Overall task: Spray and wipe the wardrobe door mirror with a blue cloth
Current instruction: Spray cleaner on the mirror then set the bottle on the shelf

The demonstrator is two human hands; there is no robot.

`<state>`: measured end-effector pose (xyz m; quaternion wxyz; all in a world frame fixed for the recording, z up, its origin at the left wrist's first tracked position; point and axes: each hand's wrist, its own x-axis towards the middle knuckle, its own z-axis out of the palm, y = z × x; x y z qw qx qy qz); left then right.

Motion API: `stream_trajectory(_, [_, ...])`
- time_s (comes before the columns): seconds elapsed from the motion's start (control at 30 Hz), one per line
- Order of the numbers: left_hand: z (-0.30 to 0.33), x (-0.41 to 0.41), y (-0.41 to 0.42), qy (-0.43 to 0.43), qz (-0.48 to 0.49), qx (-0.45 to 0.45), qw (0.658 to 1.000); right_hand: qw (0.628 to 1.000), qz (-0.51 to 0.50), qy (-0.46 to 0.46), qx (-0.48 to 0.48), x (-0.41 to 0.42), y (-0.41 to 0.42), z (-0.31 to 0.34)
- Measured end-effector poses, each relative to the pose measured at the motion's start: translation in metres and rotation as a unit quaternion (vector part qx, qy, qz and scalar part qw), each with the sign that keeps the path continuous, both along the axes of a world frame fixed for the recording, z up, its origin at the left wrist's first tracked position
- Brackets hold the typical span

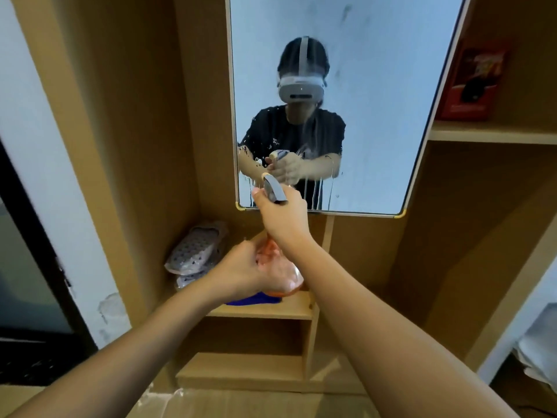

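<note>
1. The mirror (376, 101) hangs on the wardrobe panel at the far centre. Its lower left part is wet, with droplets and thin runs trickling toward the bottom edge, while the upper glass carries a few dull smears.
2. The bottle (278, 267), clear with an orange tint, is held just below the mirror's lower left corner. Its grey spray head (273, 188) is raised against the glass with the nozzle toward the wet patch, so this looks like the spraying step.
3. The right hand (283, 218) has its grip clamped round the neck under the spray head, a finger forward on the trigger side. That hold probably both aims and pumps.
4. The left hand (241, 273) cups the bottle's body from the left, its fingers curled on it, likely to steady the weight while the other hand works the trigger.
5. What the bottle holds is hard to judge; foam or pale liquid shows low in it, but I cannot read the level.
6. The cloth (256, 298), blue, lies on the shelf (295, 309) directly under the bottle, partly hidden by the left hand. It sits close for the wiping, which is not yet begun.
7. Grey perforated slippers (196, 251) are stacked on the same shelf at the left.
8. A red box (473, 82) stands in the upper right compartment, well apart from the work.
</note>
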<state>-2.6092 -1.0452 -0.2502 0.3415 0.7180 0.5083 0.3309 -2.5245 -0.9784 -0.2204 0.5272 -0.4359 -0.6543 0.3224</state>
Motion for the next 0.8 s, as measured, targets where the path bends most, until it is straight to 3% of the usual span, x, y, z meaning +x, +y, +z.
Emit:
stream_trajectory(0.33, [-0.032, -0.012, 0.001, -0.032, 0.026, -0.004, 0.999, 0.997, -0.04, 0.055, -0.029, -0.014, 0.001, -0.032])
stream_trajectory(0.6, [-0.038, 0.001, 0.006, 0.016, 0.037, -0.003, 0.999, 0.997, -0.061, 0.029, -0.026, 0.003, 0.003, -0.037])
stream_trajectory(0.8, [-0.022, 0.035, -0.003, 0.031, -0.019, 0.023, 0.999, 0.999, -0.044, 0.03, 0.002, 0.037, 0.001, -0.036])
